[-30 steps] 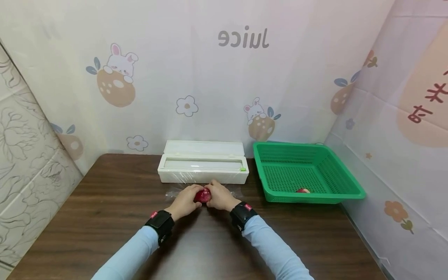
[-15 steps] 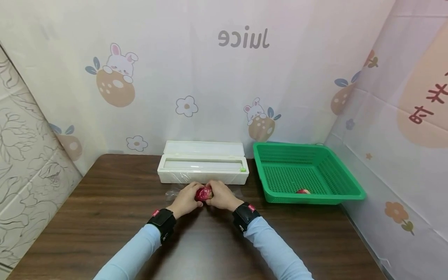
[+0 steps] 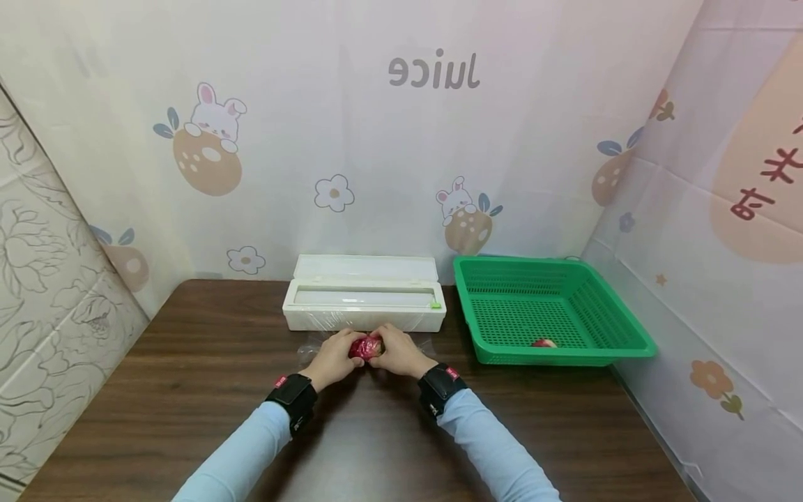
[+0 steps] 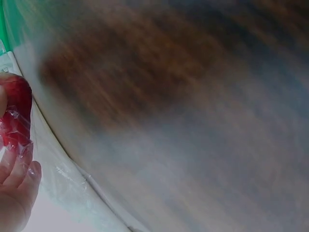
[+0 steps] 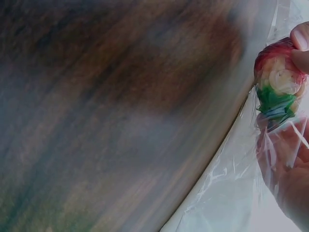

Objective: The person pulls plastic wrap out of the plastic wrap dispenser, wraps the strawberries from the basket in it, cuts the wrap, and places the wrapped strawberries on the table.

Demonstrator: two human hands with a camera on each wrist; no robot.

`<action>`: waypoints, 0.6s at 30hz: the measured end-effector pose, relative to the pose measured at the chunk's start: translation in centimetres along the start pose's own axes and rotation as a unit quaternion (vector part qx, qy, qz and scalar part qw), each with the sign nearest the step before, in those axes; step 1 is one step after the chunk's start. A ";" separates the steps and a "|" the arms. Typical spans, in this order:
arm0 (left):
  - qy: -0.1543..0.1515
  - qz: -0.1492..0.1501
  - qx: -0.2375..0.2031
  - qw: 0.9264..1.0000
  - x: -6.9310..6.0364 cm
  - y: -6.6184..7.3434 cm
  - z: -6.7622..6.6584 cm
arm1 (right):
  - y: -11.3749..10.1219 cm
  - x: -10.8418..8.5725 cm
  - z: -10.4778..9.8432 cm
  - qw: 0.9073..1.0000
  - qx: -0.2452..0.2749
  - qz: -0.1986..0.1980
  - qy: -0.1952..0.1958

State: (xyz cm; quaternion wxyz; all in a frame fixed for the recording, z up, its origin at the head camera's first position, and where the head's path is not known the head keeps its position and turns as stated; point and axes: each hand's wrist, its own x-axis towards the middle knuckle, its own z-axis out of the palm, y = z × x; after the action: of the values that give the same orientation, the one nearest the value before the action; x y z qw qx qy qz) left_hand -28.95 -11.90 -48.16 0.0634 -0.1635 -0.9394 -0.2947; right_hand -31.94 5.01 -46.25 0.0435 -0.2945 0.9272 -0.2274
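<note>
Between both hands is a red, apple-like fruit (image 3: pixel 365 348) with clear plastic film (image 5: pixel 270 150) around it. My left hand (image 3: pixel 332 360) grips its left side; in the left wrist view, the fruit's red skin (image 4: pixel 17 108) shows through creased film by the fingers. My right hand (image 3: pixel 400 354) holds the right side, its thumb on top. The right wrist view shows a pale yellowish patch and a green area on that end of the fruit. Just behind the hands stands a white cling film box (image 3: pixel 364 317), lid raised, with film stretching from it towards the fruit.
To the right of the box is a green plastic basket (image 3: pixel 561 354) with a red-and-cream fruit (image 3: pixel 544 343) near its front wall. All stand on a dark wooden table (image 3: pixel 207 362). Printed cloth (image 3: pixel 282 139) hangs behind the table and along its right side.
The fruit has turned slightly between the hands, showing more of its pale end at the right. The right hand has shifted a little. Box and basket stay in place.
</note>
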 end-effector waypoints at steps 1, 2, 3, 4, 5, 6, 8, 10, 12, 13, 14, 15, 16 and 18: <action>0.002 0.000 -0.002 1.000 0.0 0.0 0.0 | 0.1 0.0 0.0 1.000 0.003 0.000 0.000; 0.003 -0.002 -0.006 1.000 0.0 -0.1 0.1 | 0.1 0.1 0.0 1.000 0.005 -0.001 0.001; 0.005 -0.003 -0.011 1.000 0.1 -0.1 0.1 | 0.2 0.1 0.0 1.000 0.007 -0.002 0.002; 0.009 -0.004 -0.015 1.000 0.1 -0.2 0.1 | 0.2 0.1 0.0 1.000 0.007 -0.002 0.003; 0.013 -0.005 -0.017 1.000 0.1 -0.2 0.2 | 0.2 0.1 0.1 1.000 0.008 -0.003 0.004; 0.013 -0.008 -0.019 1.000 0.1 -0.2 0.2 | 0.2 0.1 0.1 1.000 0.008 -0.003 0.006; 0.014 -0.013 -0.018 1.000 0.1 -0.3 0.2 | 0.2 0.1 0.1 1.000 0.007 -0.001 0.005; 0.016 -0.013 -0.008 1.000 0.1 -0.3 0.3 | 0.1 0.1 0.1 1.000 0.008 0.001 0.003; 0.015 -0.017 -0.003 1.000 0.1 -0.2 0.2 | 0.0 0.1 0.1 1.000 0.007 0.001 0.001; 0.016 -0.019 -0.003 1.000 0.1 -0.2 0.2 | 0.0 0.1 0.1 1.000 0.009 0.002 0.000; 0.015 -0.021 -0.003 1.000 0.2 -0.2 0.2 | -0.1 0.1 0.1 1.000 0.009 0.003 0.000; 0.015 -0.023 -0.003 1.000 0.2 -0.1 0.1 | -0.1 0.1 0.1 1.000 0.008 0.004 0.000; 0.013 -0.025 -0.003 1.000 0.2 -0.1 0.1 | -0.1 0.1 0.1 1.000 0.007 0.005 0.001; 0.009 -0.029 -0.006 1.000 0.3 0.0 0.1 | -0.1 0.1 0.2 1.000 0.007 0.009 0.003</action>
State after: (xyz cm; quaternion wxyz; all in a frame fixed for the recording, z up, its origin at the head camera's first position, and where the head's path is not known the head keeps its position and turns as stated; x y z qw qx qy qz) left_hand -29.22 -11.81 -48.22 0.0626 -0.1338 -0.9414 -0.3034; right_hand -31.90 4.79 -46.39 0.0451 -0.2851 0.9283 -0.2344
